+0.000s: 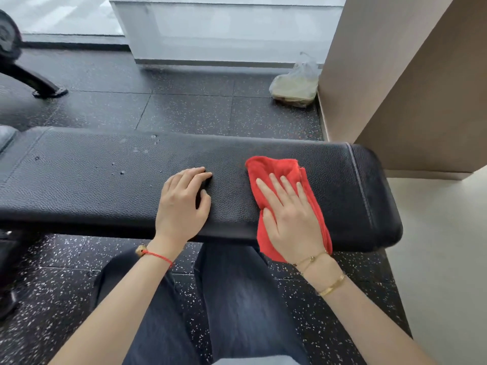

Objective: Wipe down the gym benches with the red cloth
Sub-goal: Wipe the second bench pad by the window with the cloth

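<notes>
Black padded gym bench (105, 185) runs left to right across the view, its rounded end at right. Red cloth (279, 175) lies crumpled on the pad near that right end, one edge trailing over the near side of the bench. Right hand (291, 219) lies flat on top of the cloth, fingers spread wide and pressing down, not gripping. Left hand (181, 204) rests bare on the pad just left of the cloth, fingers loosely curled, holding nothing; the two hands are near but apart. Red string bracelet (158, 255) on the left wrist, gold bangle (332, 287) on the right.

Droplets (143, 150) spot the pad left of the hands. Speckled rubber floor tiles (189, 106) beyond the bench. A clear plastic bag (296, 85) with folded contents sits on the floor against a beige pillar (395, 75), well apart from the bench. Foot of another machine (50, 92) at far left. Person's dark jeans (232, 299) sit below the bench's near edge.
</notes>
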`<control>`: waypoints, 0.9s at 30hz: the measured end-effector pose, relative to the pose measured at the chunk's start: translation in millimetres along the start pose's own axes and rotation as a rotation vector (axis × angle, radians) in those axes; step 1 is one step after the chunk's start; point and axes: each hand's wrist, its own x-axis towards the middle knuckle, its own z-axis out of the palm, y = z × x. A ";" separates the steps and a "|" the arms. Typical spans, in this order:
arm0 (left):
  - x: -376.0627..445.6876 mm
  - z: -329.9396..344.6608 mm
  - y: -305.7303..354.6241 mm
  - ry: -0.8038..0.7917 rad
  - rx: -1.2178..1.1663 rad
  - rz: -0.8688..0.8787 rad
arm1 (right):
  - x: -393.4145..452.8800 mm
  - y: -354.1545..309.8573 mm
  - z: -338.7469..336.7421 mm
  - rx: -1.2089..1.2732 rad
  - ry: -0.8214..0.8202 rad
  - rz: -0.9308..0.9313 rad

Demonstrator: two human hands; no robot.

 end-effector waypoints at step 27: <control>-26.5 -97.7 -156.1 0.137 0.147 -0.156 | 150.0 -201.4 49.8 -0.011 -0.124 -0.269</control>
